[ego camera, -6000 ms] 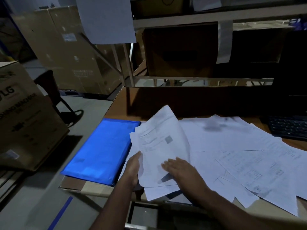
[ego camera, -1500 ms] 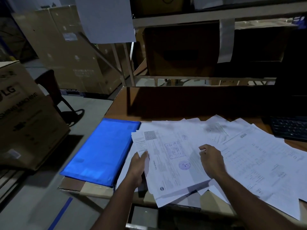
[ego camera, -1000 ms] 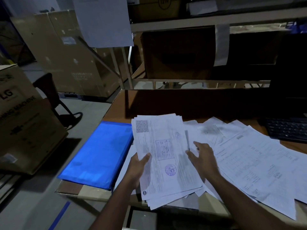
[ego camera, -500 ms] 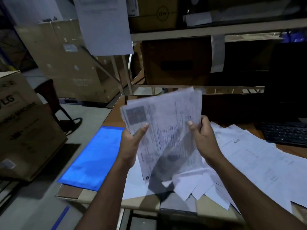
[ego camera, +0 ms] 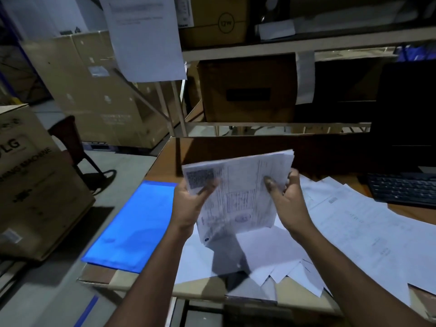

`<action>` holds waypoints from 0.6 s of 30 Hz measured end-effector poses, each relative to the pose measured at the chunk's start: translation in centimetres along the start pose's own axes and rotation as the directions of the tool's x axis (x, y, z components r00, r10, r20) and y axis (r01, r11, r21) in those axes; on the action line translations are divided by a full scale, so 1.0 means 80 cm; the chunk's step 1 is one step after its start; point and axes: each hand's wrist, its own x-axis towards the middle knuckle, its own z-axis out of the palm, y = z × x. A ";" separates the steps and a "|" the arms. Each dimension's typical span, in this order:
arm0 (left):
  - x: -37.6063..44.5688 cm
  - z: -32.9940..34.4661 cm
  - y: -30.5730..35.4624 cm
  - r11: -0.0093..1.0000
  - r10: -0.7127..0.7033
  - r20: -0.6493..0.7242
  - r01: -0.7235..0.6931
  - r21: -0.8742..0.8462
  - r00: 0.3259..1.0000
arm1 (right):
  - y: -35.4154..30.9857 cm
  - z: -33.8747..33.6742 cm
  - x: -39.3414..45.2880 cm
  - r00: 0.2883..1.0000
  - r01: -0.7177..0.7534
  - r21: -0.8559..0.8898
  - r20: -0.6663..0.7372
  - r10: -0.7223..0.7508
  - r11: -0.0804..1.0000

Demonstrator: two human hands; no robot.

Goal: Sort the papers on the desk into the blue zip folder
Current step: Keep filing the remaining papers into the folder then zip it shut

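Observation:
I hold a stack of printed papers upright above the desk. My left hand grips its left edge with the thumb across the front sheet. My right hand grips the right edge, fingers curled behind. The blue zip folder lies flat on the desk's left end, to the left of my left hand, and appears closed. More loose papers lie spread over the desk below and to the right of the stack.
A black keyboard sits at the right rear of the wooden desk, below a dark monitor. Shelving with cardboard boxes stands behind. A large LG box and a chair stand on the floor to the left.
Both hands gathered sheets from the desk into a stack, then lifted it off the desk and tilted it upright. Over the last half second my grip closed in on its edges.

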 end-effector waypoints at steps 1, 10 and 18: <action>-0.002 0.000 -0.006 1.000 -0.007 -0.004 0.007 0.011 1.000 | 0.008 0.001 -0.002 1.000 -0.006 -0.034 0.010 0.007 0.999; -0.005 0.007 -0.013 0.999 -0.049 -0.041 0.048 -0.016 0.998 | 0.004 0.007 -0.001 0.999 -0.008 -0.114 0.036 0.012 0.993; -0.033 0.000 -0.063 0.988 -0.153 -0.057 0.152 -0.022 0.987 | 0.053 0.015 -0.024 0.981 -0.135 -0.197 0.109 0.158 0.971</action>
